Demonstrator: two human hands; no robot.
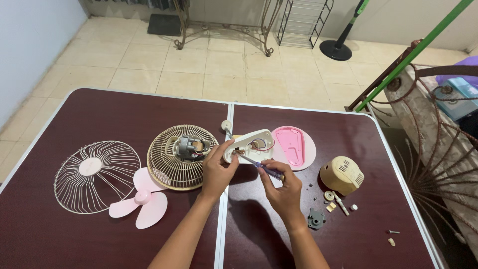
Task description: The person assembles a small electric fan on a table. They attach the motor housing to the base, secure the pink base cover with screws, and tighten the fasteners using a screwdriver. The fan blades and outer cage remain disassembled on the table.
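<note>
My left hand (217,172) grips the white fan base (251,144) while my right hand (284,192) pinches a screwdriver (260,166) into it.

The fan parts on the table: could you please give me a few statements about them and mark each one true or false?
1. The right hand holds a screwdriver with its tip in the open fan base. True.
2. The left hand rests flat on the table, away from the base. False: it grips the base's left end.
3. The pink blade is mounted on the motor. False: it lies loose beside the front grille.
4. The motor sits in the rear grille. True.
5. The pink cover lies right of the base. True.
</note>
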